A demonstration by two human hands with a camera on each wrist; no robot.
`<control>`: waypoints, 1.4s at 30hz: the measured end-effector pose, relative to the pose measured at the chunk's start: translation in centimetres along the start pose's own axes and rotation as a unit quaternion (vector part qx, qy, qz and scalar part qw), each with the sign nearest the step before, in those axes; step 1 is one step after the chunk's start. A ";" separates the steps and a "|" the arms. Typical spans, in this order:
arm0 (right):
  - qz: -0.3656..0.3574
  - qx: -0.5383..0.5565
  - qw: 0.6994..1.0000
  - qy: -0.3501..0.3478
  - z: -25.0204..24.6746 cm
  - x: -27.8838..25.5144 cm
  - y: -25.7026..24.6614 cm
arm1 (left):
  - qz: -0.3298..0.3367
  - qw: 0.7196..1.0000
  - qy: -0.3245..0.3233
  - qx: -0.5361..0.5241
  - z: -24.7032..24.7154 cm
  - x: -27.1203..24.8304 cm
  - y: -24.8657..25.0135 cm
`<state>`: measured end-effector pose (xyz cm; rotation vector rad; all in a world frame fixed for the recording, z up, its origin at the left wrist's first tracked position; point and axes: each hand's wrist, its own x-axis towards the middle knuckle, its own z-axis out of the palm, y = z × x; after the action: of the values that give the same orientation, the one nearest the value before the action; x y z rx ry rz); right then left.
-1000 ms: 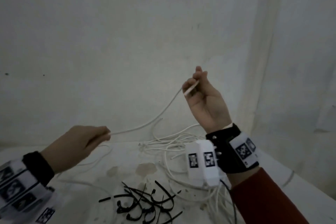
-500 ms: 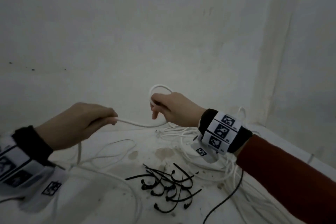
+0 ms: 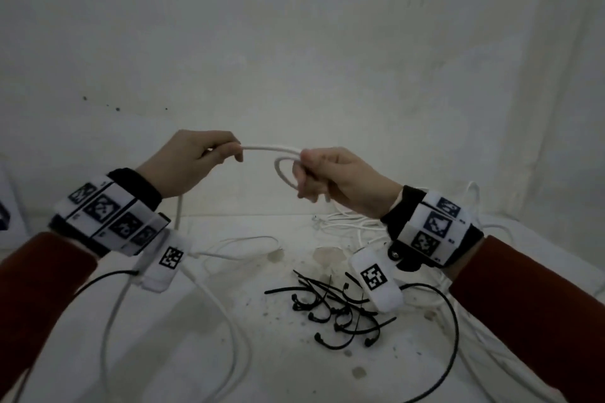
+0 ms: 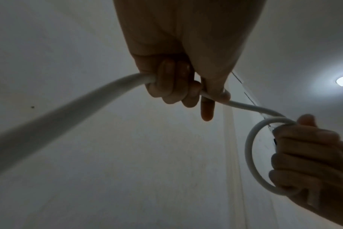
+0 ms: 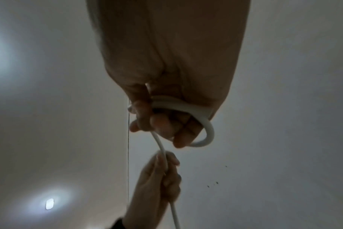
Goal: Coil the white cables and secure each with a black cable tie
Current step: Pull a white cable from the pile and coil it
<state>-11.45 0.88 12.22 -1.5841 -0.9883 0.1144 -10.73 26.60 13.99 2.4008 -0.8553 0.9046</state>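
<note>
Both hands are raised above the white table with one white cable stretched between them. My right hand grips a small loop of that cable, seen from below in the right wrist view as a white ring round the curled fingers. My left hand pinches the cable about a hand's width to the left; its fingers curl round it, and the slack drops down to the table. A heap of black cable ties lies on the table below my right wrist.
A tangle of more white cables lies at the back right of the table. A long white loop trails across the left front. A thin black lead curves at the right. A wall stands close behind.
My right hand has come down from high up, formed a small loop in the cable and closed toward my left hand. My left hand has risen. The view has tilted down toward the table.
</note>
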 end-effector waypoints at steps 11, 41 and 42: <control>-0.068 0.421 0.895 0.133 -4.3 0.5 -2.6 | -0.150 0.946 -0.076 -0.278 4.6 -4.9 -2.5; -0.058 0.476 0.858 0.182 -9.2 -2.6 2.3 | -0.371 0.915 0.158 -0.022 1.8 -9.1 -10.4; -0.058 0.471 0.864 0.168 -9.1 -2.6 1.9 | -0.393 0.909 0.137 -0.021 2.0 -9.6 -10.8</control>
<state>-6.94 -7.59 12.14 -0.6040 -0.5873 0.1938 -8.28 36.99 3.99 2.1897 0.2112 0.8260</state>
